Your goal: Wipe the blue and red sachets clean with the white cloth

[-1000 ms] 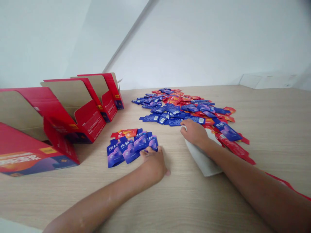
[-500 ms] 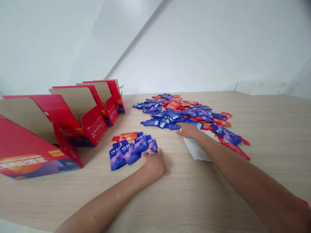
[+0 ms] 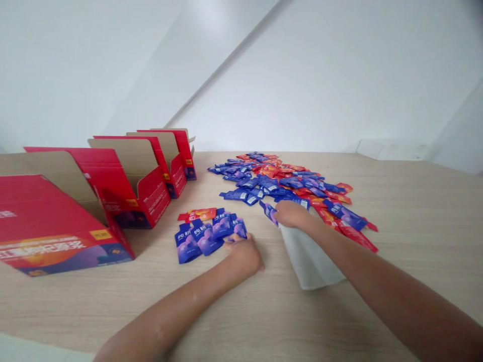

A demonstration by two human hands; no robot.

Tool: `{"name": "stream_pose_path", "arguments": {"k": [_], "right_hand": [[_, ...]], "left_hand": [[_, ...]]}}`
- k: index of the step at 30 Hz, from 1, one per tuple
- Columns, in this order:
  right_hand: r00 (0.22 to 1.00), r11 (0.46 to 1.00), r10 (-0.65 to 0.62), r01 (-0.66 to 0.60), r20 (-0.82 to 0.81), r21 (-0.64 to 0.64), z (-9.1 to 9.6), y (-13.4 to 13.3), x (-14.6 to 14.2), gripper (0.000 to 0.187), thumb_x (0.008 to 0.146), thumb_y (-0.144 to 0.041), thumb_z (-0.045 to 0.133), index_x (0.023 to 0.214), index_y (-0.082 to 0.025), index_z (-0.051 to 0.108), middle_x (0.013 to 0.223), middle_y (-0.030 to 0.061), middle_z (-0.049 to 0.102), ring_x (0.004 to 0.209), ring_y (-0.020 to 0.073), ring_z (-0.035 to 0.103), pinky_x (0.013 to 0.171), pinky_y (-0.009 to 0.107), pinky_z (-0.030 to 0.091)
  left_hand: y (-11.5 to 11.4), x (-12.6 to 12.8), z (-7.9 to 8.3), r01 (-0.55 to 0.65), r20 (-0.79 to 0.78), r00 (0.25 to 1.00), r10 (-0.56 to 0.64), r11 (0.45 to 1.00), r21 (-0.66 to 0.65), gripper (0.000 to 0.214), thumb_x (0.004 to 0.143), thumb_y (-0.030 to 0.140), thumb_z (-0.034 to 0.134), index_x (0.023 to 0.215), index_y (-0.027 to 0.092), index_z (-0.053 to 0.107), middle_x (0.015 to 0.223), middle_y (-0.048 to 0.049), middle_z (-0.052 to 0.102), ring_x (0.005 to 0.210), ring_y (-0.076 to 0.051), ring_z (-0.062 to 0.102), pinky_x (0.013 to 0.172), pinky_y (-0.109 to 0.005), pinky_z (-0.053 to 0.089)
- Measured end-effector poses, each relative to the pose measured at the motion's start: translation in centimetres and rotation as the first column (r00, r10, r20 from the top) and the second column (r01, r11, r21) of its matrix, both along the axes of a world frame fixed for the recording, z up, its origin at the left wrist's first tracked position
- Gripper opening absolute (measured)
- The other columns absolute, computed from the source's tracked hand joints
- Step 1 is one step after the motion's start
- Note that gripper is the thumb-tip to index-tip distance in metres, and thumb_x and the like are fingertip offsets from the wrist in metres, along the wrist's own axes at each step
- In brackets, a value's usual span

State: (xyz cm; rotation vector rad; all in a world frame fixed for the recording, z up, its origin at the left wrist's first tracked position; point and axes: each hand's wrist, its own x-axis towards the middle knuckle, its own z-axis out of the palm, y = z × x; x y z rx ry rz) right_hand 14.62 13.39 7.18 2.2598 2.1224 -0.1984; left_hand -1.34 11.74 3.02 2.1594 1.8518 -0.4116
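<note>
Partly inside right hand (image 3: pixel 293 214), blue sachet (image 3: pixel 268 212)

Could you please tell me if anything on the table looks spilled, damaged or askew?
No spill or clear damage shows. Near the left hand, at least one red pouch lies crosswise beyond the blue pouches, which point roughly forward; its direction and colour break the pattern.
</note>
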Motion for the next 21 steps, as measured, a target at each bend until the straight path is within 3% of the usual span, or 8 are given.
{"name": "stream_pose_path", "arguments": {"k": [6,11,14,17,19,21], "right_hand": [[0.996,0.999,0.013,-0.017,-0.089,-0.042,0.0,-2.4,0.3,0.033,0.082,-0.031,0.045,0.081,-0.010,0.070,0.084,0.0138,0.069,0.077,0.0211,0.063,0.060,0.024,0.042],[0.983,0.998,0.055,-0.058,-0.175,-0.013,0.6,-5.0,2.2,0.040,0.082,-0.045,0.044,0.072,-0.016,0.069,0.071,0.0072,0.068,0.066,0.0188,0.061,0.055,0.024,0.040],[0.980,0.995,0.021,-0.001,-0.196,0.103,2.2,-4.7,4.6,0.038,0.084,-0.047,0.041,0.088,-0.019,0.066,0.087,0.0054,0.068,0.078,0.0199,0.061,0.064,0.026,0.041],[0.985,0.961,-0.028,0.072,-0.168,0.266,3.3,-3.6,5.7,0.039,0.082,-0.036,0.045,0.114,-0.017,0.054,0.109,0.0104,0.062,0.094,0.0239,0.057,0.077,0.030,0.039],[0.989,0.927,0.066,-0.012,-0.130,0.376,2.9,-3.1,5.1,0.046,0.078,-0.029,0.050,0.122,-0.016,0.047,0.115,0.0113,0.058,0.098,0.0241,0.054,0.081,0.030,0.037],[0.957,0.892,0.273,-0.211,-0.102,0.400,1.5,-3.1,3.6,0.052,0.073,-0.022,0.053,0.123,-0.016,0.043,0.120,0.0114,0.054,0.101,0.0231,0.053,0.083,0.029,0.036]], "left_hand": [[-0.4,0.1,1.2,-0.002,-0.100,0.995,-0.006,0.996,-0.086,0.118,0.034,0.039,0.084,0.138,0.027,0.029,0.145,-0.0233,0.025,0.123,-0.052,0.027,0.087,-0.069,0.032],[-0.6,0.0,1.8,0.012,-0.114,0.993,-0.024,0.995,-0.098,0.117,0.037,0.041,0.082,0.139,0.027,0.026,0.145,-0.0220,0.025,0.122,-0.053,0.027,0.088,-0.066,0.034],[-0.7,-0.1,1.9,0.015,-0.116,0.993,-0.025,0.996,-0.086,0.117,0.037,0.042,0.082,0.138,0.025,0.027,0.144,-0.0225,0.027,0.120,-0.053,0.030,0.088,-0.064,0.035],[-0.9,-0.1,2.0,0.007,-0.123,0.992,-0.017,0.997,-0.077,0.116,0.036,0.041,0.082,0.137,0.026,0.029,0.142,-0.0239,0.030,0.119,-0.052,0.034,0.085,-0.063,0.038],[-1.0,0.0,2.0,0.003,-0.127,0.992,-0.012,0.997,-0.072,0.115,0.036,0.039,0.083,0.137,0.025,0.030,0.141,-0.0249,0.032,0.119,-0.052,0.035,0.084,-0.063,0.039],[-0.9,0.2,2.1,-0.006,-0.135,0.991,-0.004,0.997,-0.071,0.113,0.037,0.038,0.083,0.137,0.024,0.031,0.139,-0.0266,0.033,0.118,-0.052,0.036,0.082,-0.063,0.039]]}}
